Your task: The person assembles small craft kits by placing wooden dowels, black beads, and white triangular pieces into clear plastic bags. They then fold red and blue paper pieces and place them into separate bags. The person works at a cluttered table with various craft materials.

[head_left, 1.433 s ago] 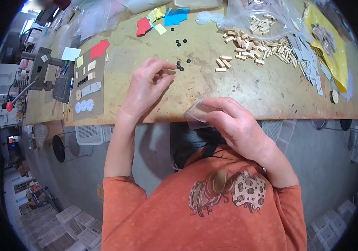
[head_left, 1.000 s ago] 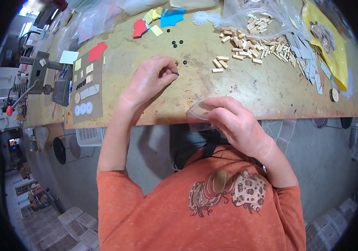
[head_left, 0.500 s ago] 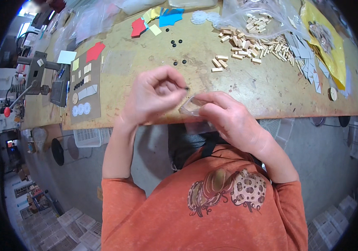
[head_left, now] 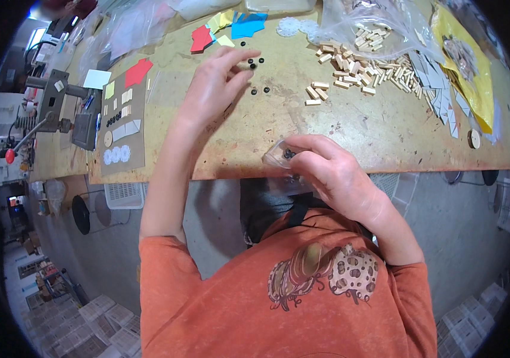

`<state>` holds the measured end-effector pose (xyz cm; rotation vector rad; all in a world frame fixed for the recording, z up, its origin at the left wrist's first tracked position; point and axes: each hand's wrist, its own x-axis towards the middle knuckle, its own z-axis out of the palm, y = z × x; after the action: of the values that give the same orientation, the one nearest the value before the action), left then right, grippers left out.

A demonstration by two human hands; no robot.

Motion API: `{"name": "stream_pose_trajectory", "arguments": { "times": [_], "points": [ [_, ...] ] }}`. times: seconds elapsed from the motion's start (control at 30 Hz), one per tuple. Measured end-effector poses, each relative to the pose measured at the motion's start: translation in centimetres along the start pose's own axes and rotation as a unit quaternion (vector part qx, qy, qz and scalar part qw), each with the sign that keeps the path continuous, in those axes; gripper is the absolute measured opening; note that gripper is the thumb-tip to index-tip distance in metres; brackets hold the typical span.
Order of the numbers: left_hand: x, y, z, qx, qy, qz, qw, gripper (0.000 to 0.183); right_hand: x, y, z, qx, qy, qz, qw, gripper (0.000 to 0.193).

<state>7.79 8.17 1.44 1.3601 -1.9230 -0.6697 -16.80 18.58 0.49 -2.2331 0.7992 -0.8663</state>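
My left hand [head_left: 212, 86] reaches forward over the table, thumb and index finger apart at a small group of round black beads [head_left: 252, 66]. Two more black beads [head_left: 266, 90] lie just nearer to me, and another [head_left: 243, 43] sits farther off. Over the table's front edge, my right hand [head_left: 329, 170] pinches a small clear plastic bag [head_left: 274, 157]. A few black pieces [head_left: 289, 153] show at the bag's mouth beside my fingers.
On the right lie a heap of wooden blocks and sticks [head_left: 350, 68], grey-white triangles [head_left: 440, 98] and a yellow bag [head_left: 476, 77]. A board with sample pieces [head_left: 133, 134] lies left, beside a lever press [head_left: 52, 110]. Coloured cards [head_left: 249, 25] are at the back.
My left hand has moved from beside the bag, where it pinched a small dark piece, forward to the beads; its fingers have parted. Black pieces now show in the bag.
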Motion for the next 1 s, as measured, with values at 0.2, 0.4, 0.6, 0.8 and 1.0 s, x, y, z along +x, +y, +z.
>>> {"name": "stream_pose_trajectory", "arguments": {
  "times": [0.2,0.4,0.6,0.8,1.0],
  "points": [
    [3.1,-4.3,1.0,0.089,-0.048,0.094,0.99,0.017,-0.7,0.3,-0.8,-0.004,0.008,0.019,1.0,0.022],
    [2.1,-5.3,-0.7,0.028,-0.059,-0.065,0.996,0.013,-0.9,0.8,-1.3,0.022,0.046,0.032,0.998,0.015],
    [1.2,-3.1,-1.8,0.137,-0.05,-0.042,0.988,0.01,-0.2,0.5,-1.4,0.049,0.042,0.038,0.997,0.011],
    [-4.5,6.3,-0.7,-0.167,-0.129,-0.077,0.975,0.013,0.1,0.4,-1.0,0.02,0.042,0.025,0.999,0.012],
    [-6.7,7.0,0.2,-0.003,-0.083,0.144,0.986,0.016,0.5,-0.5,-0.6,0.014,0.022,-0.003,1.0,0.013]
  ]
}}
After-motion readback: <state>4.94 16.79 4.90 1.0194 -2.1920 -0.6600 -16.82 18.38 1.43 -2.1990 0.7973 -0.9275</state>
